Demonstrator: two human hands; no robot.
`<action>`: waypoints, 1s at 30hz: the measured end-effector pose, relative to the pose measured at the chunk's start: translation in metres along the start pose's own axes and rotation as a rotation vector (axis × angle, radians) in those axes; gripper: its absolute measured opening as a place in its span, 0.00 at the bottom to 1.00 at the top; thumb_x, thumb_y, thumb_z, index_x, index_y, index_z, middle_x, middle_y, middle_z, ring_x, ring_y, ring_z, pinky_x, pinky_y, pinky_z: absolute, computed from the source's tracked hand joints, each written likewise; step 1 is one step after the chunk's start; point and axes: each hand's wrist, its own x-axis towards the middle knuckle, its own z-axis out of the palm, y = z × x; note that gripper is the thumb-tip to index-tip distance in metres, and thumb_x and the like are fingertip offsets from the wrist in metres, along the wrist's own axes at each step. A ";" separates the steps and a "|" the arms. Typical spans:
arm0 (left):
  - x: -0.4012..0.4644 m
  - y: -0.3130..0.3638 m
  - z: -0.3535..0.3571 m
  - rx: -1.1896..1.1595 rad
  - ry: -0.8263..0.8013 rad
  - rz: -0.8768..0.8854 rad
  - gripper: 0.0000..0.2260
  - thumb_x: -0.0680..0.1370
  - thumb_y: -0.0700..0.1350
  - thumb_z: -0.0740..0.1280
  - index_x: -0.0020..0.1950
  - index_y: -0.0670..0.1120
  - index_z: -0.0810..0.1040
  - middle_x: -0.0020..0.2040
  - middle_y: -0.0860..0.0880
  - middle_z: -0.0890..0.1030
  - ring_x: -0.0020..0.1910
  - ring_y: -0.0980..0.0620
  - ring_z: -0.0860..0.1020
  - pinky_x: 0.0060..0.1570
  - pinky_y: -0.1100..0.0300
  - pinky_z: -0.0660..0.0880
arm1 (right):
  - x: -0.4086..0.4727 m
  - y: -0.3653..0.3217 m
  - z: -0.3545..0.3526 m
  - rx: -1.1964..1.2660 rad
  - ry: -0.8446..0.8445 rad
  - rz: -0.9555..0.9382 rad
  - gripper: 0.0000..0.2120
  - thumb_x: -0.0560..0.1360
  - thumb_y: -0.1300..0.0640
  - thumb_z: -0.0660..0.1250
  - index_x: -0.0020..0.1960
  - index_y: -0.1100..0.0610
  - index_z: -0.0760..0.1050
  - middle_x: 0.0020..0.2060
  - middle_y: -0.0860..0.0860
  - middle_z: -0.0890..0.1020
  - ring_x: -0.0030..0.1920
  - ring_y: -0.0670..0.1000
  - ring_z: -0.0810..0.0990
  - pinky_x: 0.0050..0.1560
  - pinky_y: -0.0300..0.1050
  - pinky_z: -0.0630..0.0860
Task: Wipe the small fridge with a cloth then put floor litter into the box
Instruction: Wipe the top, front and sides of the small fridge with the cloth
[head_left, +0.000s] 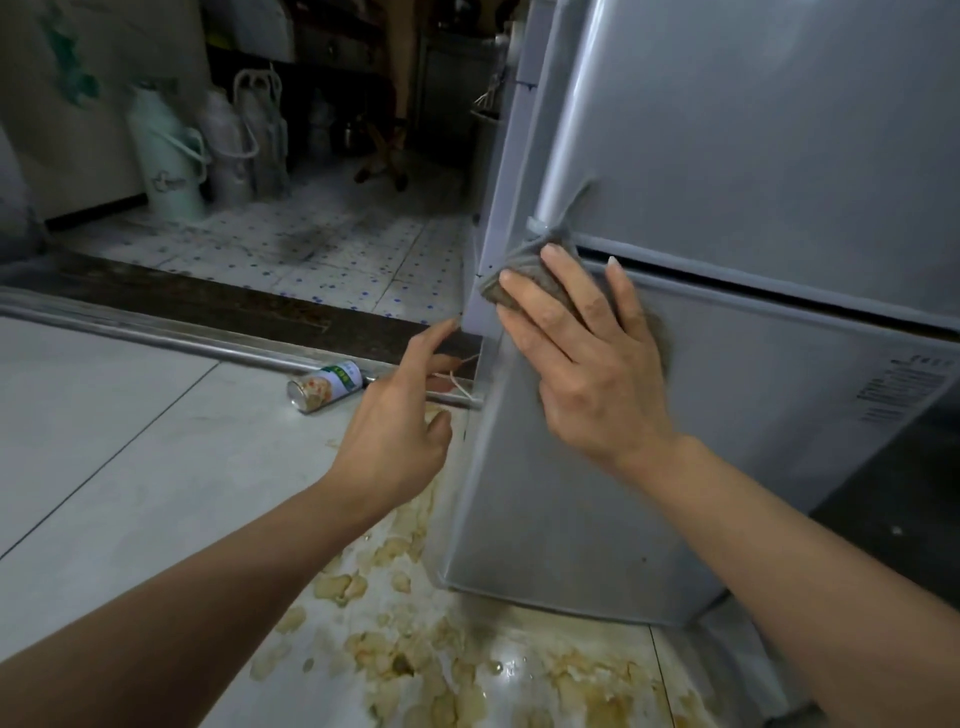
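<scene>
Wiping is in hand: the right hand (587, 358) presses the cloth (524, 270), fingers straight, on the small fridge (727, 156) atop its lower door (727, 426). The left hand (400, 421) has a loose, empty grip. Next probably comes the rest of that door (the can (324, 387) waits on the floor).

Silver-grey fridge (727, 156), grey cloth (524, 275) on it; beyond the fridge, white floor tiles (322, 244) dotted blue; pale-green flask (166, 156).

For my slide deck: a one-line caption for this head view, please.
Right hand presses a grey cloth against the small fridge; left hand hovers near a fallen can.
</scene>
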 end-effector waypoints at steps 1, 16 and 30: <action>-0.001 -0.004 0.001 0.007 -0.004 0.000 0.38 0.72 0.35 0.68 0.72 0.61 0.53 0.62 0.55 0.77 0.57 0.58 0.76 0.55 0.59 0.75 | -0.002 -0.005 0.004 0.004 0.015 -0.004 0.19 0.78 0.64 0.51 0.63 0.58 0.75 0.66 0.52 0.75 0.70 0.57 0.65 0.73 0.56 0.51; -0.021 -0.009 0.007 0.074 -0.054 -0.002 0.35 0.72 0.39 0.70 0.73 0.56 0.57 0.61 0.53 0.77 0.58 0.54 0.76 0.54 0.52 0.76 | -0.093 -0.043 0.020 -0.102 -0.445 -0.406 0.35 0.70 0.55 0.60 0.75 0.56 0.54 0.75 0.51 0.58 0.75 0.53 0.53 0.73 0.56 0.42; -0.009 0.020 0.055 0.132 0.086 -0.115 0.27 0.71 0.48 0.72 0.65 0.50 0.63 0.58 0.48 0.75 0.53 0.46 0.76 0.47 0.46 0.76 | -0.140 -0.019 -0.003 -0.048 -0.144 0.128 0.24 0.71 0.57 0.67 0.67 0.55 0.71 0.65 0.55 0.64 0.62 0.57 0.66 0.61 0.55 0.67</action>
